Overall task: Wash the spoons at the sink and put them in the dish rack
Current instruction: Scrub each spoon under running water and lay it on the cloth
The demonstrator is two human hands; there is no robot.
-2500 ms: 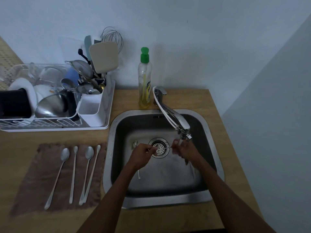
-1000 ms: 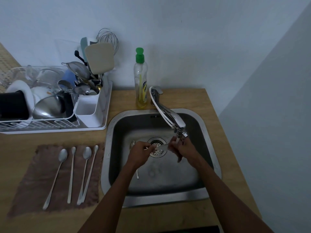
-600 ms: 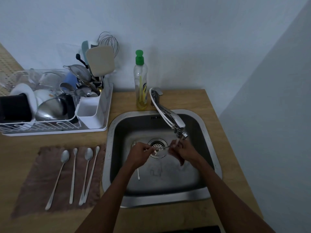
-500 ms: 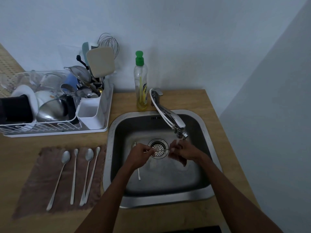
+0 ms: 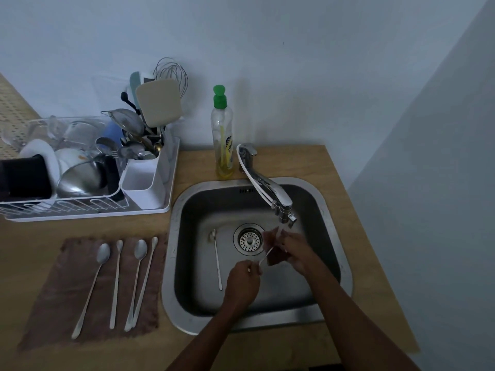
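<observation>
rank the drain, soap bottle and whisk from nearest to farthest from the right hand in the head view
From the right hand, which holds a spoon with the left hand:
1. drain, just to its left in the sink
2. soap bottle, behind the sink by the wall
3. whisk, far left, sticking up from the rack

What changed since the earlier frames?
The left hand drew back toward the person, slanting the held spoon; the right hand still holds its bowl end under the tap. The loose spoon in the sink and the four spoons on the cloth stayed put.
</observation>
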